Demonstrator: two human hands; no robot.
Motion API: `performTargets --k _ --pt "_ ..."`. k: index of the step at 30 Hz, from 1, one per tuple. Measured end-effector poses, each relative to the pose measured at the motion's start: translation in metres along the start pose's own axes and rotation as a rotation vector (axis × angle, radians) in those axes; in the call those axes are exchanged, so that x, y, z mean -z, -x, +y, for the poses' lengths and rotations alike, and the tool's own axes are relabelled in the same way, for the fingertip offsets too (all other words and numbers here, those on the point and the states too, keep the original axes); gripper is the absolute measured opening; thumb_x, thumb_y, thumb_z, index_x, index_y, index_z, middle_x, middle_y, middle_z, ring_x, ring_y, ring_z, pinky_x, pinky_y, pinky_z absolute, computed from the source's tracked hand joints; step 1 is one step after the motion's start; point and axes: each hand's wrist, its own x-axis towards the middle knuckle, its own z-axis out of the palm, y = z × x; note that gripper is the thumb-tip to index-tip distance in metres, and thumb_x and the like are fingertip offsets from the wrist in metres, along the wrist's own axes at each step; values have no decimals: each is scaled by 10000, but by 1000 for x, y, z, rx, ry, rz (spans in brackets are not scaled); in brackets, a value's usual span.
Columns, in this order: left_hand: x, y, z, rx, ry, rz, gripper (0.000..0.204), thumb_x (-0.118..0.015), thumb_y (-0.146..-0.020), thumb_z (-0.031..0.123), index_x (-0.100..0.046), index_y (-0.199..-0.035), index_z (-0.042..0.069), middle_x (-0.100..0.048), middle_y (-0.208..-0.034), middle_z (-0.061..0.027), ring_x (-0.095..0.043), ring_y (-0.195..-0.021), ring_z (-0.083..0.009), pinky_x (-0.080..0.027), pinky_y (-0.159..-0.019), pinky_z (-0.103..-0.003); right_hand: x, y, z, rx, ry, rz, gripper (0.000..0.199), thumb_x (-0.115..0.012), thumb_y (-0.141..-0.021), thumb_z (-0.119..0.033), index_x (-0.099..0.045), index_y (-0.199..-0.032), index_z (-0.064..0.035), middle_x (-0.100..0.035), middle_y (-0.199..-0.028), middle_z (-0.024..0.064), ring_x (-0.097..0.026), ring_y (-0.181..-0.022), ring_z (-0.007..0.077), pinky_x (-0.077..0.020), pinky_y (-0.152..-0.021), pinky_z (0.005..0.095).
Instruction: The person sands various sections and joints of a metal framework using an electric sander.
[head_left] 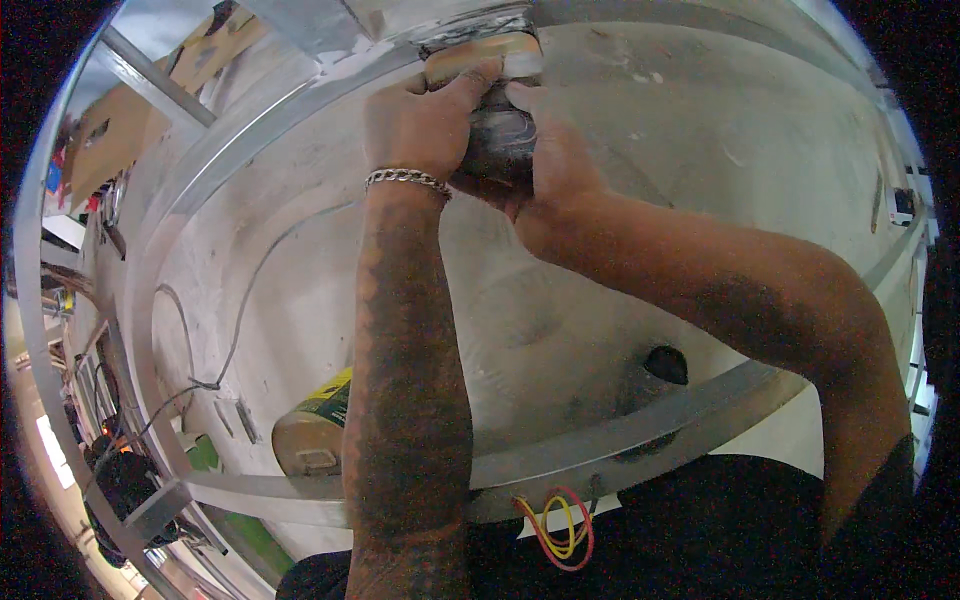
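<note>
At the top of the view, both my hands are together on a dark object (500, 145) with a tan, round-cornered end (475, 55) and a pale patch on its right side. I cannot make out its kind. My left hand (422, 125) grips the left side, its thumb pointing up over the tan part. My right hand (560, 155) closes on the right side, thumb near the pale patch. Most fingers are hidden behind the object. It sits at or just in front of a grey metal bar (345, 75); whether they touch is unclear.
Below lies a dusty pale surface (600, 300) inside a metal frame (620, 430). A yellow-and-dark can (310, 435) lies on its side near my left forearm. Red and yellow wires (560, 535) loop from the near bar. A grey cable (245, 300) crosses the left; cardboard (120, 120) stands beyond.
</note>
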Motion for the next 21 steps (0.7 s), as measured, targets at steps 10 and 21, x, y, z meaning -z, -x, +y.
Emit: performTargets --k 10,21 --pt "17 -10 -16 63 137 51 564 -858 -711 410 -765 -984 -75 -753 -899 -135 -699 -796 -192 -555 -756 -333 -16 -4 8 -60 110 -12 383 -525 -994 -406 -578 -1201 -88 -686 -1118 96 -703 -975 253 -618 -861 461" --pt "-31 -6 -18 -121 95 25 529 -828 -749 417 -745 -969 -57 -752 -936 -219 -737 -890 -310 -555 -805 -393 33 -24 -11 3 141 40 381 -555 -981 -405 -582 -1241 -128 -683 -1148 66 -697 -1000 240 -594 -876 449"
